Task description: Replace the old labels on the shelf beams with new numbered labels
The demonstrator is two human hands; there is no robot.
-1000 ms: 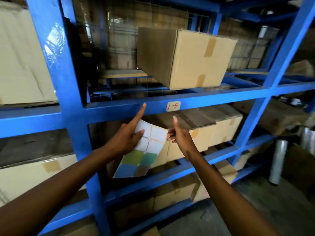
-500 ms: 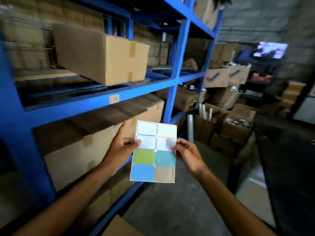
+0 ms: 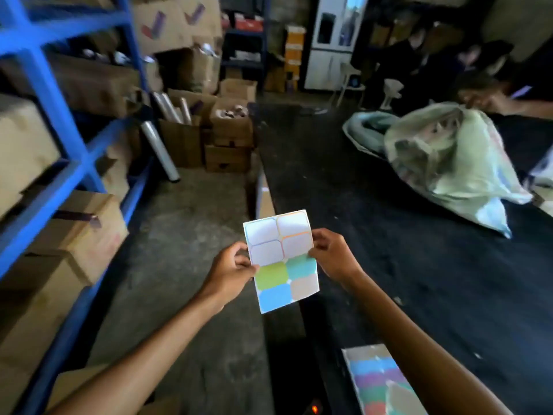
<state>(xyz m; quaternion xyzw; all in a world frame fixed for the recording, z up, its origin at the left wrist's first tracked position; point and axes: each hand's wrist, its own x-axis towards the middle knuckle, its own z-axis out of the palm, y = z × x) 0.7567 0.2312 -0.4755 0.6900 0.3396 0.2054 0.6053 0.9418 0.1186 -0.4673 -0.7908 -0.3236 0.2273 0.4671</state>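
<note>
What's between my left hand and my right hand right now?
In the head view, the label sheet spans the gap: the left hand pinches its left edge, the right hand its right edge.

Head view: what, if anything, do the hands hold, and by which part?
A sticker sheet of white and coloured labels: left hand pinches its left edge, right hand its right edge.

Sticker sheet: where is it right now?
Head view, centre: the sticker sheet is pinched between the left hand and right hand, above the floor, right of the blue rack.
</note>
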